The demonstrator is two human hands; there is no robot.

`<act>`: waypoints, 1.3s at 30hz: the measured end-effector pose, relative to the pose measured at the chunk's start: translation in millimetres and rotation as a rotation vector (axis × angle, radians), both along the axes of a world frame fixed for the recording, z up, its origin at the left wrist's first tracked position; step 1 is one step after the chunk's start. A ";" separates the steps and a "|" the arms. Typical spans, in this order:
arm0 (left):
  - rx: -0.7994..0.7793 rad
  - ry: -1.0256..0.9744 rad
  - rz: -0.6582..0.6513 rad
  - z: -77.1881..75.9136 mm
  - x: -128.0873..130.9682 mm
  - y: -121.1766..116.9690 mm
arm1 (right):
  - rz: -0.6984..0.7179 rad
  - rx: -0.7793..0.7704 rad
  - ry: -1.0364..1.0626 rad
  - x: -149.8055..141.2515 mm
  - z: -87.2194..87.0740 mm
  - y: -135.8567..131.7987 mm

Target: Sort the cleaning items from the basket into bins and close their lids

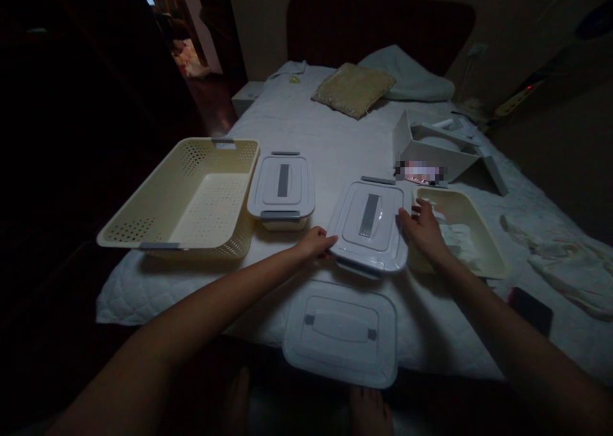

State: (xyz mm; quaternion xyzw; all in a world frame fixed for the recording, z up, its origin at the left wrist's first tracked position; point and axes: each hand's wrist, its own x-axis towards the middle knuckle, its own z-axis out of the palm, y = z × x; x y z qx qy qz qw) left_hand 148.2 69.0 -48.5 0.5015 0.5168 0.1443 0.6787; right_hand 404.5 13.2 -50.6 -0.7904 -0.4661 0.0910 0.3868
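A white lid with a grey handle strip [368,225] is held tilted above the bed. My left hand [316,241] grips its left edge with curled fingers. My right hand [421,228] holds its right edge, fingers pressed against it. Right beside it lies an open cream bin [479,244] with white cloth inside. A second white lid [342,330] lies flat at the bed's near edge, just below the held lid. A closed white box with a grey handle [281,190] stands to the left.
A large perforated cream basket [191,196] sits at the bed's left corner. An open white cardboard box [443,145], a woven cushion [353,88] and a pillow [412,75] lie further back. A dark phone [531,308] and crumpled cloth [569,263] are at right.
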 end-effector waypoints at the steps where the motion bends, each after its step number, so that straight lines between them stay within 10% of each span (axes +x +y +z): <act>1: -0.002 -0.006 0.005 0.5 -1.0 1.7 | -0.025 -0.040 0.060 -4.5 3.2 -11.5; 17: -0.059 -0.182 0.107 7.6 21.9 12.8 | -0.198 -0.260 0.350 -31.2 2.1 -58.9; 25: -0.028 -0.228 0.076 11.7 15.4 6.9 | -0.115 0.016 0.176 -19.8 -19.5 -54.1; 39: -0.009 -0.149 0.037 0.4 -10.5 1.4 | 0.096 -0.060 0.069 -26.6 -16.4 -25.4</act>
